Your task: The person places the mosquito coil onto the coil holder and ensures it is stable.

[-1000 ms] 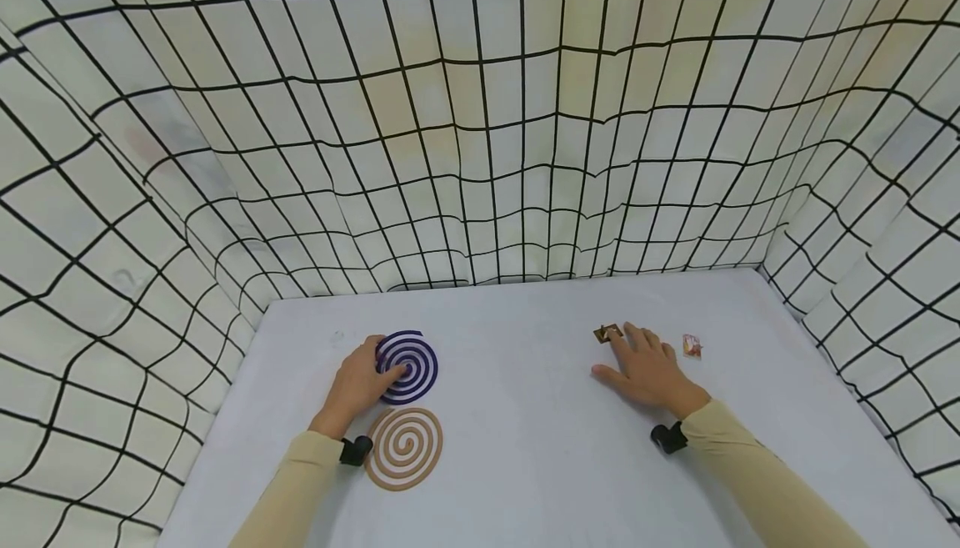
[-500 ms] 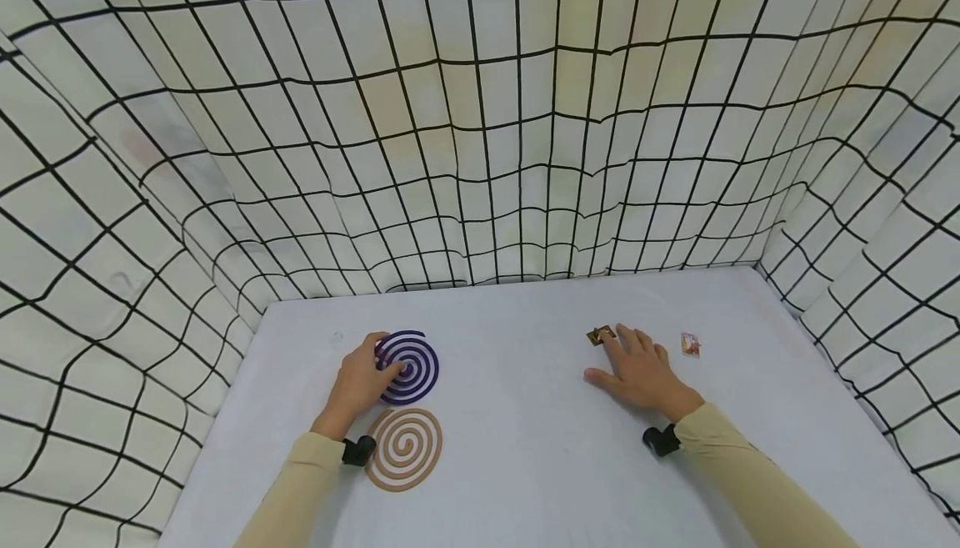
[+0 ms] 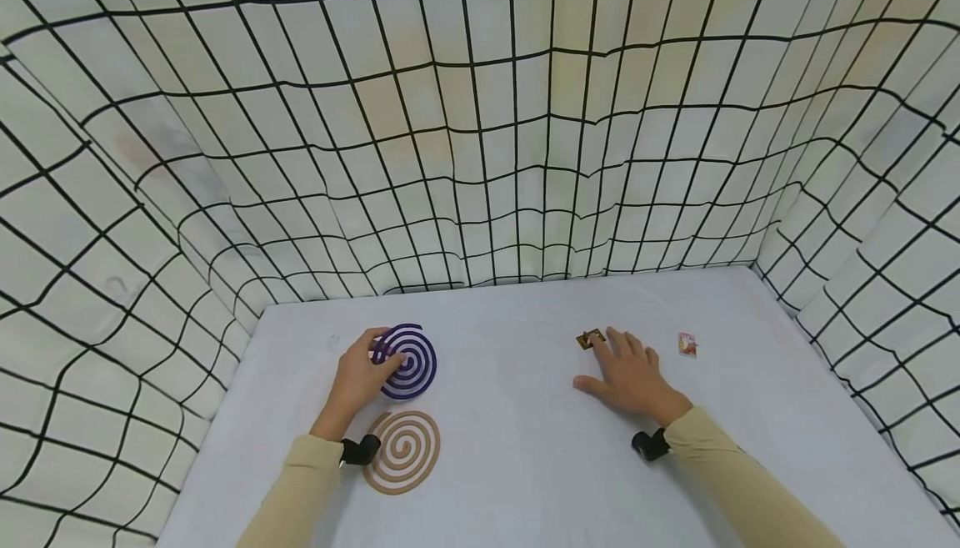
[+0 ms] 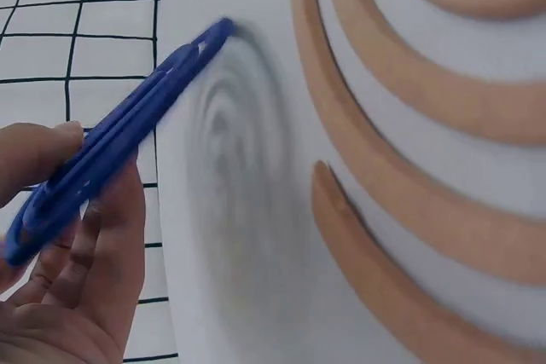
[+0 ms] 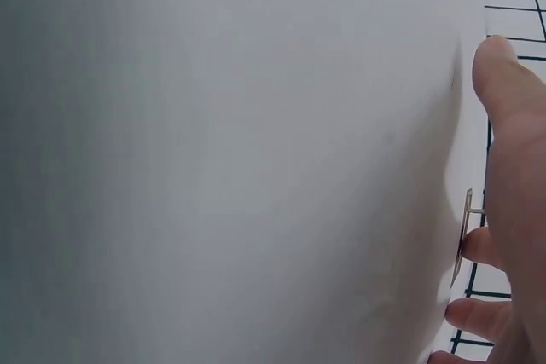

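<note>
In the head view my left hand (image 3: 358,377) pinches a dark blue mosquito coil (image 3: 432,364), thumb on top near its centre. The left wrist view shows the blue coil (image 4: 128,130) tilted and lifted clear of the table, its shadow below. A tan mosquito coil (image 3: 405,448) lies flat on the table, nearer to me. Over at the right, my right hand (image 3: 633,377) is spread, a fingertip on a small gold-coloured metal plate (image 3: 585,339). Edge-on in the right wrist view, that thin plate (image 5: 465,228) has a short tab sticking up beside a finger.
A small red and white piece (image 3: 687,344), also with a tab, lies to the right of my right hand. The white table (image 3: 510,414) is enclosed at the back and sides by black netting (image 3: 487,198) over pale walls.
My right hand has slid left, bringing the gold-coloured plate with it. My left hand has raised the blue coil slightly off the table. The tan coil lies where it was.
</note>
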`<action>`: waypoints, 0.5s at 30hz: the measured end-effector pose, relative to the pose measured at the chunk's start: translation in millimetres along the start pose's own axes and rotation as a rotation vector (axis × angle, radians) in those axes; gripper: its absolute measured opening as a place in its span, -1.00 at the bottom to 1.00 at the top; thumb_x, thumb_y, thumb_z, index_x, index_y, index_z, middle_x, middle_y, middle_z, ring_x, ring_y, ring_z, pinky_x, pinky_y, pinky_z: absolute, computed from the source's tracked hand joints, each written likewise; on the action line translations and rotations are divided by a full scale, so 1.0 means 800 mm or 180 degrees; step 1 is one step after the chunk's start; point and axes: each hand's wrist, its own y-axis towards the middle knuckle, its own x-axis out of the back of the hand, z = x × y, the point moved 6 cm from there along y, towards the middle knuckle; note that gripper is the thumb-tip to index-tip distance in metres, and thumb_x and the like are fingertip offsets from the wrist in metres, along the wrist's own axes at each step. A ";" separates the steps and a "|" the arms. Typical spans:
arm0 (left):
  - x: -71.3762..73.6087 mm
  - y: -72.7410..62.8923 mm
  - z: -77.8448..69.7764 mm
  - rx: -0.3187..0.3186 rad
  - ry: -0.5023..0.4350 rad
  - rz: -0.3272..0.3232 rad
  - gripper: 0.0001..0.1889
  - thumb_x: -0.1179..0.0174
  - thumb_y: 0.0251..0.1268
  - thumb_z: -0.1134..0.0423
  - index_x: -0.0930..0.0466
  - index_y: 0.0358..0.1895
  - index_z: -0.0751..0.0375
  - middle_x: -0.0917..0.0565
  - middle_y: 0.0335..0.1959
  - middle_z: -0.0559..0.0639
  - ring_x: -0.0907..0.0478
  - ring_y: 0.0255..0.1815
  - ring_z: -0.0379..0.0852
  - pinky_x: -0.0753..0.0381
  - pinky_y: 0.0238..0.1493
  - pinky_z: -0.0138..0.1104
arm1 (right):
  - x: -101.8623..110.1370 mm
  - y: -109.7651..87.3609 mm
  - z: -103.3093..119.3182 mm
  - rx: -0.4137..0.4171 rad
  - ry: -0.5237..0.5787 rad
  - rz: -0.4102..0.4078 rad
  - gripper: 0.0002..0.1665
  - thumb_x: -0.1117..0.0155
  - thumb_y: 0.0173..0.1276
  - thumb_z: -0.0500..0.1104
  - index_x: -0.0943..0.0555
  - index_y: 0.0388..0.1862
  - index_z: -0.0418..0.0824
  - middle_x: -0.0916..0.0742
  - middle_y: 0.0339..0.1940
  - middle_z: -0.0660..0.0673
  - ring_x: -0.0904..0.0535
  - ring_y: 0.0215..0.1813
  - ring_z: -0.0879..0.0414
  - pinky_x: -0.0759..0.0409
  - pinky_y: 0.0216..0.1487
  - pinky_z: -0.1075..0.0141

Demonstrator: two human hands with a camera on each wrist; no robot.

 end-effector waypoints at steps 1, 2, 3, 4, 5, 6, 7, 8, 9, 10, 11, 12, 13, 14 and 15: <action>0.001 0.000 -0.001 0.0024 -0.0060 -0.0006 -0.37 -0.32 0.39 0.12 -0.39 0.44 0.27 -0.62 0.19 0.38 -0.67 0.14 0.25 -0.71 0.14 0.04 | -0.001 0.000 0.002 -0.0009 0.0009 0.0012 0.07 -0.18 0.42 0.43 -0.25 0.62 -0.23 -0.28 0.63 -0.45 -0.18 0.59 -0.54 -0.16 0.41 -0.56; 0.001 0.001 -0.002 0.0047 -0.0113 -0.0005 -0.37 -0.33 0.39 0.11 -0.40 0.44 0.27 -0.61 0.23 0.39 -0.65 0.20 0.28 -0.68 0.20 0.07 | -0.001 -0.001 0.003 -0.0016 0.0023 0.0025 0.06 -0.18 0.42 0.43 -0.24 0.62 -0.23 -0.27 0.64 -0.44 -0.17 0.59 -0.53 -0.15 0.42 -0.56; 0.001 0.000 -0.004 0.0078 -0.0175 0.0010 -0.36 -0.33 0.39 0.09 -0.40 0.44 0.27 -0.60 0.26 0.39 -0.62 0.25 0.29 -0.65 0.25 0.09 | -0.002 -0.001 0.004 -0.0023 0.0035 0.0037 0.07 -0.18 0.42 0.43 -0.24 0.63 -0.23 -0.26 0.64 -0.44 -0.16 0.60 -0.53 -0.14 0.42 -0.56; 0.000 0.000 -0.005 0.0108 -0.0225 0.0026 -0.36 -0.33 0.39 0.08 -0.41 0.44 0.27 -0.59 0.30 0.39 -0.59 0.30 0.29 -0.62 0.30 0.10 | -0.003 -0.001 0.005 -0.0016 0.0036 0.0035 0.07 -0.17 0.42 0.43 -0.24 0.63 -0.23 -0.26 0.64 -0.44 -0.15 0.60 -0.53 -0.14 0.42 -0.56; 0.000 0.001 -0.006 0.0134 -0.0284 0.0041 -0.35 -0.34 0.38 0.06 -0.41 0.44 0.27 -0.58 0.32 0.38 -0.57 0.33 0.29 -0.59 0.33 0.10 | -0.004 0.000 0.006 -0.0023 0.0049 0.0038 0.08 -0.18 0.42 0.44 -0.23 0.63 -0.22 -0.26 0.65 -0.44 -0.15 0.60 -0.53 -0.13 0.43 -0.56; -0.001 0.000 -0.007 0.0163 -0.0370 0.0063 -0.35 -0.35 0.38 0.06 -0.42 0.44 0.26 -0.58 0.33 0.38 -0.57 0.33 0.28 -0.59 0.34 0.09 | -0.005 0.000 0.006 -0.0032 0.0056 0.0040 0.08 -0.18 0.42 0.44 -0.23 0.64 -0.22 -0.25 0.65 -0.43 -0.14 0.61 -0.52 -0.12 0.43 -0.56; -0.003 0.000 -0.009 0.0197 -0.0456 0.0087 -0.34 -0.35 0.37 0.05 -0.41 0.44 0.24 -0.57 0.34 0.38 -0.57 0.33 0.26 -0.59 0.34 0.07 | -0.006 0.000 0.007 -0.0046 0.0069 0.0047 0.08 -0.18 0.41 0.44 -0.22 0.64 -0.21 -0.25 0.66 -0.43 -0.13 0.62 -0.52 -0.11 0.44 -0.56; -0.005 0.000 -0.010 0.0227 -0.0549 0.0110 -0.34 -0.36 0.37 0.05 -0.41 0.44 0.22 -0.57 0.34 0.37 -0.59 0.31 0.24 -0.62 0.32 0.03 | -0.006 0.000 0.008 -0.0041 0.0079 0.0040 0.08 -0.17 0.42 0.45 -0.22 0.64 -0.21 -0.25 0.65 -0.43 -0.12 0.61 -0.52 -0.11 0.44 -0.56; -0.006 0.000 -0.012 0.0251 -0.0652 0.0123 -0.35 -0.37 0.36 0.06 -0.41 0.44 0.21 -0.58 0.32 0.37 -0.62 0.27 0.21 -0.64 0.29 -0.02 | -0.007 0.000 0.008 -0.0042 0.0079 0.0035 0.08 -0.16 0.42 0.45 -0.22 0.64 -0.21 -0.25 0.65 -0.43 -0.12 0.61 -0.53 -0.10 0.44 -0.57; -0.008 0.000 -0.013 0.0270 -0.0738 0.0129 -0.35 -0.38 0.36 0.07 -0.40 0.44 0.20 -0.59 0.31 0.37 -0.65 0.22 0.16 -0.67 0.25 -0.09 | -0.007 -0.001 0.009 -0.0050 0.0085 0.0033 0.08 -0.16 0.42 0.45 -0.22 0.64 -0.21 -0.25 0.65 -0.43 -0.12 0.62 -0.53 -0.10 0.44 -0.57; -0.010 -0.001 -0.015 0.0291 -0.0836 0.0136 -0.35 -0.39 0.35 0.09 -0.40 0.44 0.19 -0.61 0.28 0.37 -0.68 0.16 0.10 -0.69 0.20 -0.17 | -0.008 -0.001 0.009 -0.0070 0.0100 0.0042 0.08 -0.17 0.41 0.45 -0.21 0.64 -0.21 -0.24 0.66 -0.43 -0.11 0.62 -0.52 -0.08 0.45 -0.57; -0.012 -0.001 -0.016 0.0320 -0.0951 0.0142 -0.36 -0.39 0.34 0.11 -0.40 0.43 0.19 -0.63 0.25 0.37 -0.71 0.09 0.03 -0.70 0.14 -0.24 | -0.008 -0.001 0.009 -0.0081 0.0098 0.0043 0.08 -0.16 0.42 0.45 -0.21 0.64 -0.20 -0.24 0.66 -0.43 -0.11 0.63 -0.52 -0.08 0.45 -0.57; -0.015 -0.002 -0.018 0.0346 -0.1053 0.0147 -0.36 -0.40 0.34 0.13 -0.40 0.42 0.19 -0.65 0.23 0.37 -0.72 0.04 -0.04 -0.69 0.09 -0.32 | -0.008 -0.001 0.010 -0.0087 0.0099 0.0044 0.08 -0.16 0.42 0.44 -0.21 0.64 -0.21 -0.24 0.66 -0.43 -0.10 0.63 -0.52 -0.08 0.45 -0.58; -0.017 -0.002 -0.019 0.0363 -0.1162 0.0144 -0.38 -0.41 0.33 0.16 -0.41 0.40 0.20 -0.67 0.19 0.38 -0.73 -0.02 -0.10 -0.69 0.03 -0.38 | -0.008 -0.002 0.011 -0.0091 0.0099 0.0043 0.07 -0.16 0.43 0.44 -0.21 0.64 -0.21 -0.24 0.66 -0.43 -0.11 0.63 -0.52 -0.08 0.44 -0.58; -0.020 -0.002 -0.020 0.0385 -0.1258 0.0147 -0.38 -0.41 0.32 0.19 -0.41 0.39 0.21 -0.69 0.17 0.39 -0.73 -0.05 -0.16 -0.67 -0.01 -0.44 | -0.008 -0.002 0.011 -0.0099 0.0101 0.0046 0.07 -0.17 0.43 0.43 -0.21 0.64 -0.21 -0.24 0.66 -0.43 -0.11 0.63 -0.52 -0.08 0.44 -0.58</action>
